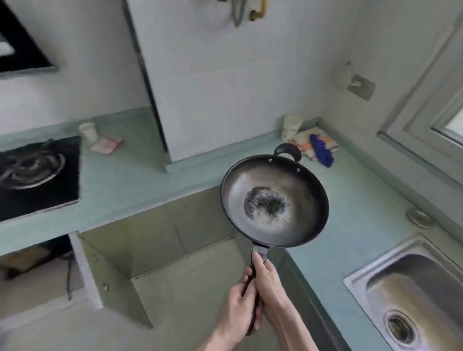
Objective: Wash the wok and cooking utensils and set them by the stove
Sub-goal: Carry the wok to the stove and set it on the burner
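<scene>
Here both hands (252,294) keep a tight grip on the wok (274,203) handle, above the counter (359,211) corner.

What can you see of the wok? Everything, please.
The wok is round, dark metal, with a greyish worn inside and a dark speckled patch of residue at the centre. A black loop handle is riveted to its far rim; a long dark handle runs toward the person. It is held in the air, roughly level, over the counter corner between stove and sink. The left hand and right hand both grip the long handle.
</scene>
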Available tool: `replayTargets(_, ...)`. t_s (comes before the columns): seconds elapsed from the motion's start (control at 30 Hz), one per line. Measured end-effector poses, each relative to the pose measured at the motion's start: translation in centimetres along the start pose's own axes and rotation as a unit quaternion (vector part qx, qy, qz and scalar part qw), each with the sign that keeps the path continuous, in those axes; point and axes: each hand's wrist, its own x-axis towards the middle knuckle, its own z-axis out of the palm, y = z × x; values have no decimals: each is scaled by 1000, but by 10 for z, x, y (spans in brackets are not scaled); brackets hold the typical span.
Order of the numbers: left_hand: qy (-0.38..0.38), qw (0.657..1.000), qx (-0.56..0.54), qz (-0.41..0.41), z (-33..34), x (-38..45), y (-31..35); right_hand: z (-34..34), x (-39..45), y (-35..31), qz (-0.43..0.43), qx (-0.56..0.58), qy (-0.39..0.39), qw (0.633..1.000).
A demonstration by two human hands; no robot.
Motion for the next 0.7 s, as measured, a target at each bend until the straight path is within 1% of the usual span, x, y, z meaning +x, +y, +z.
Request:
replayTargets(0.17,57,996,-61,-11,-64,-10,-5,77,0,0,14,-44,-71,996)
replayTargets(0.4,142,980,-138,-5,-128,-25,-8,161,-5,3,35,-96,-147,984)
replayTargets(0.57,203,966,-159,10,-176,-42,-9,219,-6,15,47,-147,-197,968)
replayTargets(0.7,249,951,-182,19,-208,-49,-6,261,-10,12,44,-204,-250,946)
